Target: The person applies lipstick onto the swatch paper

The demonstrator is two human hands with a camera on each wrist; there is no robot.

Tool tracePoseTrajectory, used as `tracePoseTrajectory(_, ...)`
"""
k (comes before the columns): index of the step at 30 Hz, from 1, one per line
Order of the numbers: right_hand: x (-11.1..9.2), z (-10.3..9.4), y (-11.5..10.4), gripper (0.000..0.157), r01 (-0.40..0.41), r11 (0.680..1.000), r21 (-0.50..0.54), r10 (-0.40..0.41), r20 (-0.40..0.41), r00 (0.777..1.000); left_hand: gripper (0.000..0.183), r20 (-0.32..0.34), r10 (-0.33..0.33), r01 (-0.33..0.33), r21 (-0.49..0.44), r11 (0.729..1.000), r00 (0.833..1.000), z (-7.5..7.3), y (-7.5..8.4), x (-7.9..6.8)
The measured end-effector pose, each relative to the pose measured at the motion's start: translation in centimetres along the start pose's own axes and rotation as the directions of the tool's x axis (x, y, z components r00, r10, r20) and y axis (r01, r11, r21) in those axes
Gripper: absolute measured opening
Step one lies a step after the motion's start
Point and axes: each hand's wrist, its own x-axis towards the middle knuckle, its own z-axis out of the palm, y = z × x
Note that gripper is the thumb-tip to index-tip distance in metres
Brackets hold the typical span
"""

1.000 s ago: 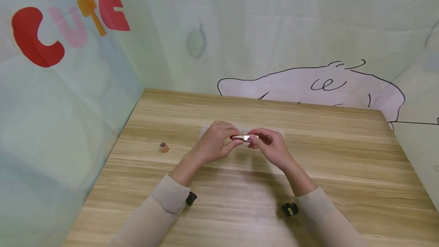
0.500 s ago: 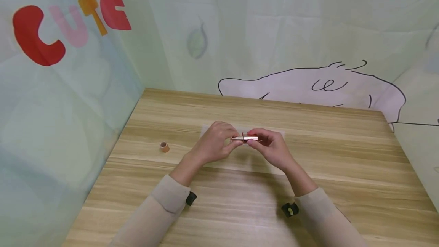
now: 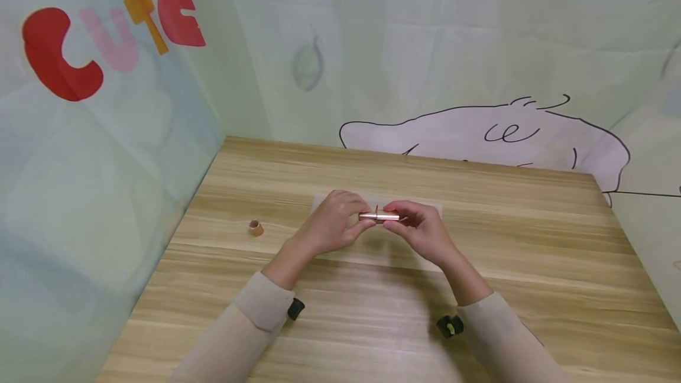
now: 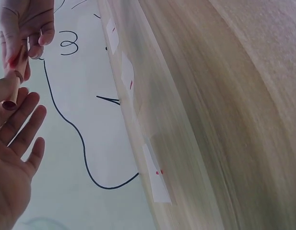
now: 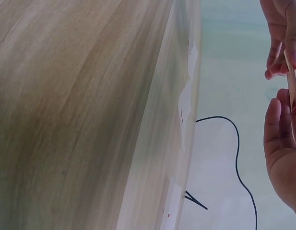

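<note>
A slim, shiny rose-gold lipstick tube (image 3: 379,216) is held level between both hands, above the table. My left hand (image 3: 336,221) pinches its left end between thumb and fingers. At the other end, the thumb and fingertips of my right hand (image 3: 420,226) pinch it. A thin seam shows near its middle. In the left wrist view the tube (image 4: 11,98) points a round end toward the camera, and a red spot shows by the right hand's (image 4: 28,21) fingers. The right wrist view catches part of the tube (image 5: 291,81) at the frame's edge.
A small hollow copper-coloured cylinder (image 3: 256,228) stands on the wooden table (image 3: 239,288) to the left. Behind the hands lies a pale sheet (image 3: 318,200); the left wrist view shows white paper pieces (image 4: 155,179) with red marks. Printed cloth walls (image 3: 298,16) border the table.
The lipstick tube has turned between the fingers: a wide bright face and a red left tip showed earlier, and now an even, narrow metallic side shows. Both hands stay nearly in place.
</note>
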Motion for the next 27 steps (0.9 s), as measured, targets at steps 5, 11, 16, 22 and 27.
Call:
tracePoseTrajectory(5, -0.1, 0.0, 0.2, 0.024, 0.024, 1.000, -0.017, -0.024, 0.002, 1.000, 0.016, 0.003, 0.000, 0.000, -0.023, 1.000, 1.000, 0.1, -0.1, -0.1)
tracePoseTrajectory(11, 0.0, -0.1, 0.0, 0.025, 0.032, 0.999, -0.013, -0.032, 0.003, 0.999, 0.013, -0.041, 0.037, -0.038, -0.022, 0.999, 0.998, 0.3, -0.1, 0.0)
tracePoseTrajectory(16, 0.0, -0.1, -0.3, 0.020, 0.027, 0.999, -0.045, -0.027, 0.007, 1.000, 0.023, -0.056, 0.014, -0.015, -0.014, 1.000, 0.998, 0.1, -0.3, -0.3)
tracePoseTrajectory(22, -0.1, -0.2, -0.1, 0.019, 0.034, 0.999, -0.034, -0.034, 0.009, 0.999, 0.043, -0.052, -0.105, 0.106, 0.017, 0.994, 0.993, -0.7, -1.2, -1.6)
tracePoseTrajectory(27, -0.1, -0.3, -0.1, 0.019, 0.025, 1.000, -0.015, -0.025, -0.001, 1.000, 0.041, -0.061, -0.185, 0.187, 0.027, 0.982, 0.981, -1.2, -1.8, -3.0)
